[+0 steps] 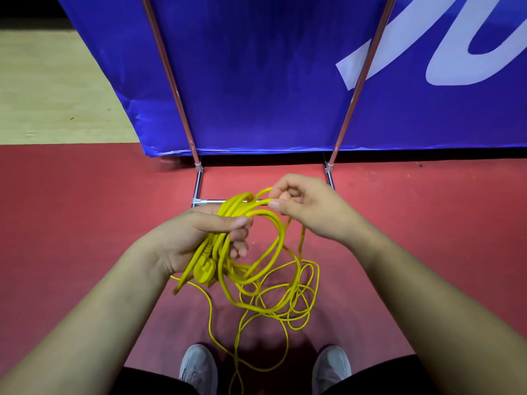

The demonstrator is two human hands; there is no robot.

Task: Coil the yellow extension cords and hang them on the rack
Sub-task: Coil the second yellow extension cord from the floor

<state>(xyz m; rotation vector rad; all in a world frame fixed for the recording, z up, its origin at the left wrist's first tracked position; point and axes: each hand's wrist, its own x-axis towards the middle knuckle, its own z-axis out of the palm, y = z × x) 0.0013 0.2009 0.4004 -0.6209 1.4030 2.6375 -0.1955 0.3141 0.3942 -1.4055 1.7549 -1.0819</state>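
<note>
This looks like an indoor sports hall. A red rubbery floor (pixel 85 223) meets pale wooden court boards (pixel 42 95) at the far left. A large blue banner (pixel 256 81) with white lettering (pixel 470 52) stands behind a chrome rack (pixel 168 61).

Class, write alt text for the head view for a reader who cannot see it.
A person's left hand grips a bundle of yellow extension cord while the right hand pinches a strand. Loose loops trail onto the red floor before a metal rack.
</note>
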